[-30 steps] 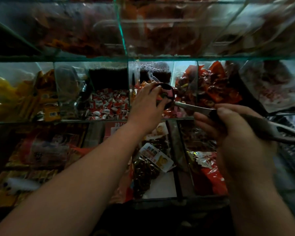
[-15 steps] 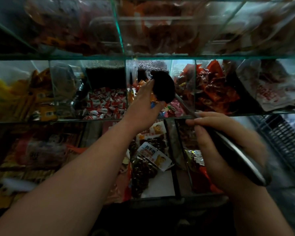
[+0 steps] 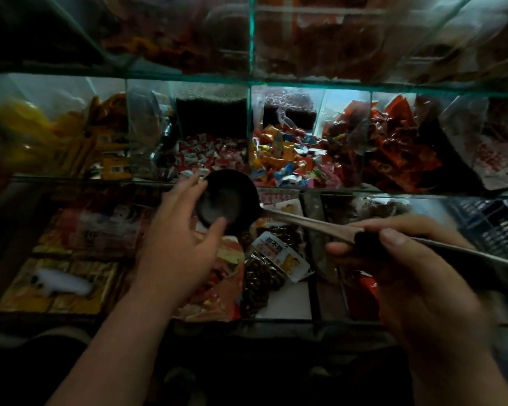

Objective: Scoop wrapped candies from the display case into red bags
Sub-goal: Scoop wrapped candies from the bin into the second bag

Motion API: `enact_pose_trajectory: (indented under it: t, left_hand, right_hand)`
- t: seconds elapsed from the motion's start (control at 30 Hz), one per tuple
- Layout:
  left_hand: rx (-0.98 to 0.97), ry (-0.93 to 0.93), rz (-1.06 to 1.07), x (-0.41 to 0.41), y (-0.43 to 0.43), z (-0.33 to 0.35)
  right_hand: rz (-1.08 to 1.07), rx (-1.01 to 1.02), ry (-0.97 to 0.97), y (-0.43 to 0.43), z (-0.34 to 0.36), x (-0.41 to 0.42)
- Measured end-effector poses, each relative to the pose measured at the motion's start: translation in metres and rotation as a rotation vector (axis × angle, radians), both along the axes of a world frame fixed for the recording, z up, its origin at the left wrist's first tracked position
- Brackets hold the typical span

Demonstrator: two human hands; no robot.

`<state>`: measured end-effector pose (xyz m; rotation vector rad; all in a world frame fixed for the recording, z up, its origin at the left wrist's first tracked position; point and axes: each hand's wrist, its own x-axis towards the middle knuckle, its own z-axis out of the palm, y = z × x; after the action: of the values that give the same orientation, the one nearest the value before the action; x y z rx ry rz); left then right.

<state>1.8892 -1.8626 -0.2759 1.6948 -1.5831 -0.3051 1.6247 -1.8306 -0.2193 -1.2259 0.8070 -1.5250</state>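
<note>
Candies (image 3: 291, 159) behind glass; ladle (image 3: 228, 200) pinched in R hand (image 3: 408, 259), L hand (image 3: 176, 253) spread on bowl; label unreadable.

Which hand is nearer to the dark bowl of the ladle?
Left. The left hand cups the ladle bowl, fingers touching its rim. The right hand grips the handle far back, apart from the bowl.

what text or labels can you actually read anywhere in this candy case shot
"胖不" then a blurred third character: white label on the bag of dark nuts in the lower case.
Red characters on the card by the ladle: blurred.
Print on the wrapped candies and the clear bag at right: too small.
</note>
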Motion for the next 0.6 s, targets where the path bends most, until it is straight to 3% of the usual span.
enact_pose_trajectory:
  t: [0.1,0.23,0.33,0.43,0.5,0.6]
  left_hand:
    - [-0.053,0.011,0.159,0.038,0.036,-0.018]
    - [0.078,0.003,0.189,0.059,0.051,-0.045]
    - [0.254,0.021,0.171,0.063,0.048,-0.065]
    - [0.237,0.112,0.124,0.064,0.051,-0.073]
    - [0.235,0.155,0.121,0.064,0.054,-0.077]
    - [0.234,0.173,0.112,0.063,0.056,-0.079]
  right_hand:
    - [0.079,0.092,0.058,0.003,0.003,0.002]
    - [0.216,0.339,0.401,-0.003,0.004,0.031]
    - [0.212,0.095,0.827,0.000,-0.003,0.066]
    - [0.354,0.034,1.143,-0.009,-0.033,0.102]
    - [0.387,-0.004,1.273,-0.019,-0.063,0.127]
    - [0.405,0.011,1.281,-0.027,-0.103,0.156]
